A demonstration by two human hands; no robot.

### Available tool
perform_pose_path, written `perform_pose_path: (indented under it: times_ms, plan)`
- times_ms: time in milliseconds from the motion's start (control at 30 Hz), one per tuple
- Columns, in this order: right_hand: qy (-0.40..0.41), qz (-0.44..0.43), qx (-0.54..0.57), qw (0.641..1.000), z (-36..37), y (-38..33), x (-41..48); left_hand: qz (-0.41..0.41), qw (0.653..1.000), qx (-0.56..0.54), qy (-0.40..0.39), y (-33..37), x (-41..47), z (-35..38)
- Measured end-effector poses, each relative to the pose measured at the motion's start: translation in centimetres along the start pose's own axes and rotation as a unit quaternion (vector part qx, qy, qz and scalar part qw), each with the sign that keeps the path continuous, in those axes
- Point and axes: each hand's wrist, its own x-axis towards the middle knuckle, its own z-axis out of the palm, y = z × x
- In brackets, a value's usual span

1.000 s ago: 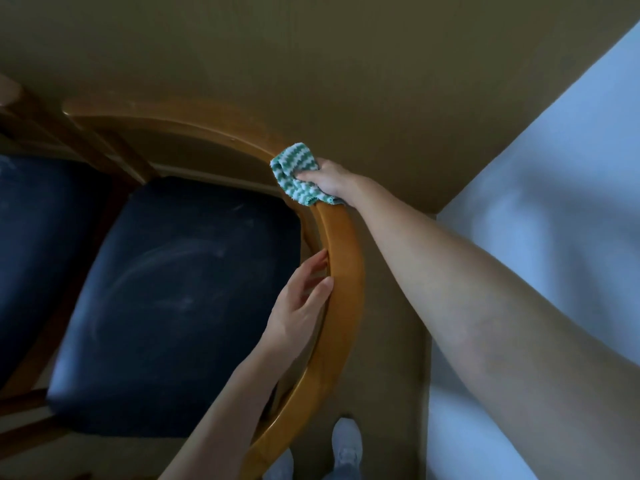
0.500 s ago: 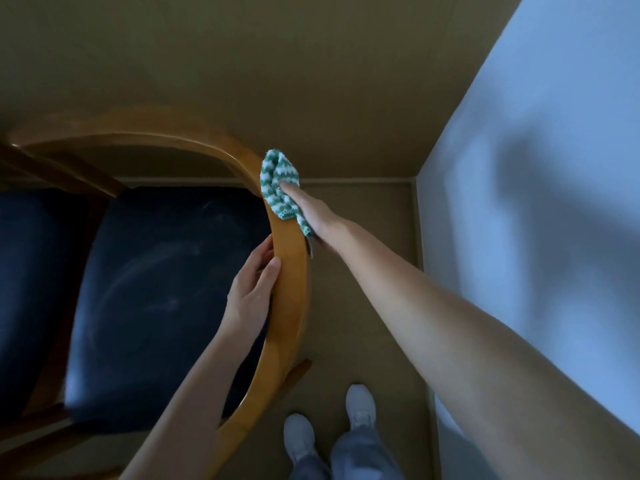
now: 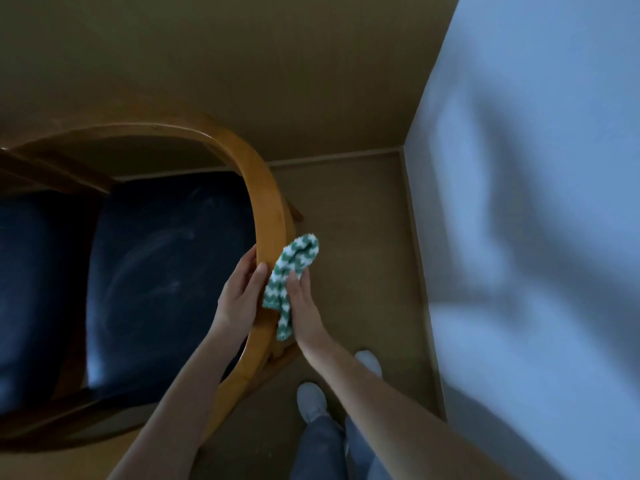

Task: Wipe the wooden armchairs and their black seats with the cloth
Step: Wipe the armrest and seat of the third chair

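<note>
A wooden armchair with a curved rail (image 3: 266, 195) and a black seat (image 3: 166, 271) stands below me. My right hand (image 3: 304, 306) holds a green-and-white zigzag cloth (image 3: 291, 271) against the rail's outer side, thumb curled over the cloth. On the rail's inner side my left hand (image 3: 239, 296) rests, its thumb lying on top of the wood just left of the cloth. A second black seat (image 3: 31, 289) belonging to another armchair shows at the left edge.
A tan wall (image 3: 277, 64) runs behind the chairs and a pale wall (image 3: 536, 237) stands on the right, forming a corner. My feet in light shoes (image 3: 311, 400) stand on the tan floor beside the chair's rail.
My right hand has slid the cloth along the rail from its far bend toward me, down to beside my left hand. The camera has tilted downward.
</note>
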Motion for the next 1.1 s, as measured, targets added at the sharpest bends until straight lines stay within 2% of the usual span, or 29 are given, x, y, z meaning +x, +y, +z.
perform_pose_path:
  times_ms: [200,500,567,700,767,967,1100]
  plan:
    - [0.053,0.058,-0.004,0.997,4.0,6.4,-5.0,0.002,0.997,0.062,-0.035,-1.4,-1.6,-1.2]
    - [0.053,0.109,-0.011,0.993,6.4,10.2,-8.1,-0.032,0.993,0.078,-0.084,-3.2,-2.6,-3.2]
    - [0.042,0.1,0.013,0.994,5.8,9.6,-7.4,-0.036,0.993,0.069,-0.085,-3.1,-2.4,-3.2]
    - [0.093,0.039,0.043,0.994,4.0,6.4,-4.5,-0.023,0.996,0.05,-0.074,-2.3,-1.9,-2.8]
    - [0.072,0.021,0.055,0.996,3.0,5.3,-3.5,-0.01,0.996,0.049,-0.074,-1.9,-1.5,-2.6]
    - [0.059,-0.045,-0.02,0.997,0.4,0.6,1.2,0.0,0.997,-0.025,-0.074,-0.4,0.6,-1.8]
    - [-0.007,-0.034,-0.058,0.998,-1.1,-4.5,6.4,0.009,0.997,-0.05,-0.054,0.7,2.3,-1.5]
